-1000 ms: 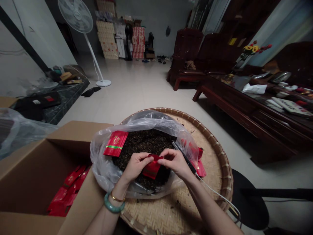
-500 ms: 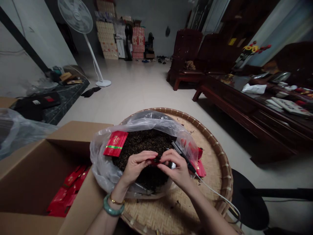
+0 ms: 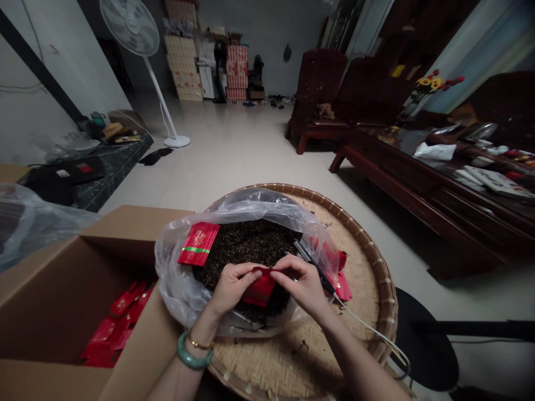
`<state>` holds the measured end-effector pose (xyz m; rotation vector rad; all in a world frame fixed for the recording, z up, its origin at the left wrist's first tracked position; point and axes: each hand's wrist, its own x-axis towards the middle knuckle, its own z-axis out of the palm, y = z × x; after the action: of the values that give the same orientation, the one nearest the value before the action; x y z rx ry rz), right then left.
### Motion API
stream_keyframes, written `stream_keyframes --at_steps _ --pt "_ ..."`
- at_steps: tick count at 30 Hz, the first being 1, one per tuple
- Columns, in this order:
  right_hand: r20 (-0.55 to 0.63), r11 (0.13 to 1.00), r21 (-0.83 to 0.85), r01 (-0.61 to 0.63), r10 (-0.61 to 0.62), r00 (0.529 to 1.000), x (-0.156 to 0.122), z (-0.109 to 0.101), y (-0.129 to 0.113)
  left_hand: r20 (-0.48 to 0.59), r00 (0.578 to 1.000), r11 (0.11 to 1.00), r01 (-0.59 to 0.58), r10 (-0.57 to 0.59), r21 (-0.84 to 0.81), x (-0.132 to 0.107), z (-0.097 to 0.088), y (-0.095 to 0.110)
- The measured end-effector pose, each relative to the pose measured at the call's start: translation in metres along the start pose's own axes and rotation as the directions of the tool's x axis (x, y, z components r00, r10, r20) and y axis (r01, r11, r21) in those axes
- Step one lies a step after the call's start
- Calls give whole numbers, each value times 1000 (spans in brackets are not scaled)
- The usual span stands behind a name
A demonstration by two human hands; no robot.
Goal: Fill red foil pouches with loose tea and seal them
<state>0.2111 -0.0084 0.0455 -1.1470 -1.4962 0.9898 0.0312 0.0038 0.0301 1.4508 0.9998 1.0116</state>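
Both of my hands pinch the top edge of a small red packet (image 3: 259, 289) held over a heap of dark loose tea (image 3: 246, 248). My left hand (image 3: 232, 284) grips its left corner, and my right hand (image 3: 301, 285) grips the right corner. The tea fills a clear plastic bag (image 3: 179, 278) lying on a round woven bamboo tray (image 3: 368, 262). Another red packet with a green stripe (image 3: 198, 244) rests on the bag's left rim. A green bangle is on my left wrist.
An open cardboard box (image 3: 54, 289) at the left holds several red packets (image 3: 115, 326). A black tool with a white cord (image 3: 311, 264) and more red packets (image 3: 340, 278) lie on the tray's right side. A standing fan (image 3: 132, 28), wooden furniture (image 3: 422, 189) and stacked boxes are farther off.
Half a second ago the packet was tipped flat and nearly hidden between my fingers; now it hangs down again with its red face showing. My hands stayed in place.
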Motion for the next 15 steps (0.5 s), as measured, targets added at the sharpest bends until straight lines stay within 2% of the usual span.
stream_keyframes --at_steps 4,8,11,15 --pt "-44 994 42 -102 104 994 4 1 6 -59 998 998 28 -25 51 0 4 -1" --pt "-7 971 86 -222 224 975 9 3 11 -107 986 990 125 -131 -62 1 11 -6" --pt "49 956 95 -277 274 961 13 3 15 -90 975 972 190 -203 -136 2 14 -9" --pt "26 956 88 -279 278 960 16 4 19 -20 959 927 268 -283 -262 3 17 -10"
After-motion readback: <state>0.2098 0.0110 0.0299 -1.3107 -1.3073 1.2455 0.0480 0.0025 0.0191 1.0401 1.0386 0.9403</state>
